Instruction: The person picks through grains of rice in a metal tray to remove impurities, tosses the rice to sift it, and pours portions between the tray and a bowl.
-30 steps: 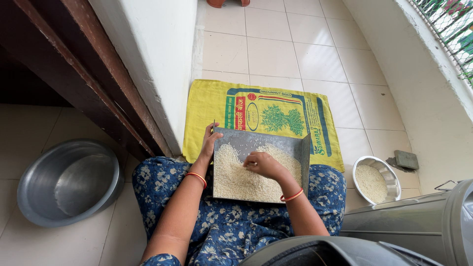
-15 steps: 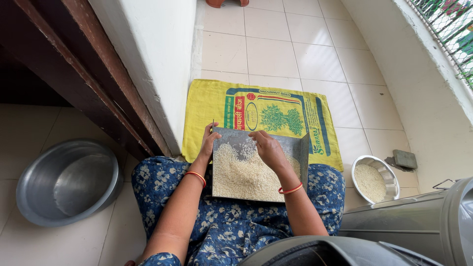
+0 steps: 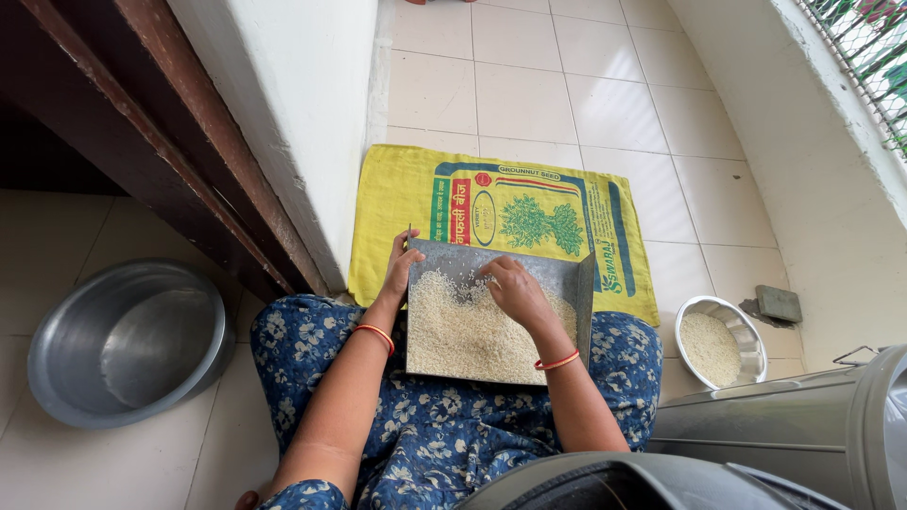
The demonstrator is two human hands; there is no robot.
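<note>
I am holding one metal tray [image 3: 567, 283] on my lap, my left hand [image 3: 401, 269] gripping its far left corner. My right hand [image 3: 515, 288] is resting on the rice [image 3: 463, 331] near the tray's far edge, fingers loosely curled, holding nothing firm that I can tell. Spreading the grains thin should be helping here. I am counting two bowls: one empty [image 3: 123, 340], one small with rice [image 3: 723, 342], plus one yellow sack [image 3: 501, 212].
</note>
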